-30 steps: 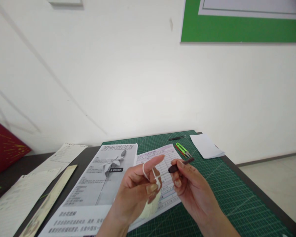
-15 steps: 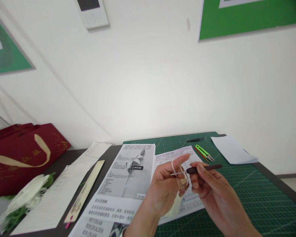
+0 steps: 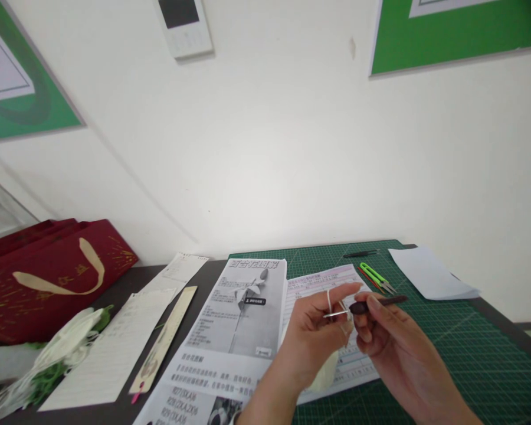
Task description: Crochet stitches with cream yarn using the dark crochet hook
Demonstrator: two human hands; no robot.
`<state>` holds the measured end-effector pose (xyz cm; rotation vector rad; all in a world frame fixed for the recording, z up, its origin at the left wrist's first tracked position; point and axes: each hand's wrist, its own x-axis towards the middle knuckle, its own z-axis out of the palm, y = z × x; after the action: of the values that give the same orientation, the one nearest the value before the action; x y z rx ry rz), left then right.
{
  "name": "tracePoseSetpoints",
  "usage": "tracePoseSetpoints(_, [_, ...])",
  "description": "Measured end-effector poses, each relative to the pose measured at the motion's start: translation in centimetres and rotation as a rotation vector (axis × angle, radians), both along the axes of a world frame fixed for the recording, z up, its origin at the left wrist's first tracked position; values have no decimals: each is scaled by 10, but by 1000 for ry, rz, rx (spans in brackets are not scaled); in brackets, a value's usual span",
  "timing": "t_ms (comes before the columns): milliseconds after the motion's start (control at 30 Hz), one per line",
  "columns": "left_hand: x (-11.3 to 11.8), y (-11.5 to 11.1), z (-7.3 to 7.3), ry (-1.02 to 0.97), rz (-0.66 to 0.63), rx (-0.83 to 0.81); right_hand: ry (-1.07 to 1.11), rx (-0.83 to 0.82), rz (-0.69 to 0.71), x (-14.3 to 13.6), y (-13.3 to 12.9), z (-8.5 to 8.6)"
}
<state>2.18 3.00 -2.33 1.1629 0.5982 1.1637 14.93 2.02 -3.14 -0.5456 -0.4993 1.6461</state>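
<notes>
Between finger and thumb, my right hand [image 3: 393,339] holds a crochet hook [image 3: 367,305] by its dark brown handle, the metal shaft pointing left. White yarn [image 3: 330,301] loops round the index finger of my left hand [image 3: 312,330], whose other fingers and thumb are pinched on the yarn near the hook. Pale crocheted work [image 3: 325,373] hangs below my left hand, partly hidden by it. Beneath both hands lie a lined sheet [image 3: 356,360] and a green cutting mat [image 3: 451,354].
Green snips [image 3: 374,276], dark tweezers [image 3: 360,254] and folded white paper [image 3: 431,274] lie behind my right hand. Left are a printed flower sheet [image 3: 243,319], a bookmark [image 3: 166,336], lined papers [image 3: 110,348], white and green yarn pieces [image 3: 66,348] and red bags [image 3: 66,265].
The whole view has shifted, so the scene sits slightly further right. The hook's metal shaft shows more brightly left of the yarn, and my left index finger is more bent.
</notes>
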Motion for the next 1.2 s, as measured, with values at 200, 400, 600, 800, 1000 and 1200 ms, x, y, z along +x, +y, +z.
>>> tracePoseSetpoints(200, [-9, -3, 18, 335, 143, 314, -20, 5, -22, 1, -1, -3])
tracePoseSetpoints(400, [-18, -3, 24, 589, 231, 534, -71, 33, -49, -1, 0, -3])
tracePoseSetpoints(600, [-18, -2, 18, 583, 204, 538, -82, 50, -49, -2, 0, -3])
tracePoseSetpoints(800, [-19, 2, 13, 368, 152, 413, -86, 61, -55, -2, -1, -3])
tracePoseSetpoints(1000, [-13, 3, 4, 83, 98, 83, -79, 51, -43, -2, -2, -2])
tracePoseSetpoints(1200, [-9, 2, 14, -116, 55, -169, -82, 67, -39, -3, -1, -1])
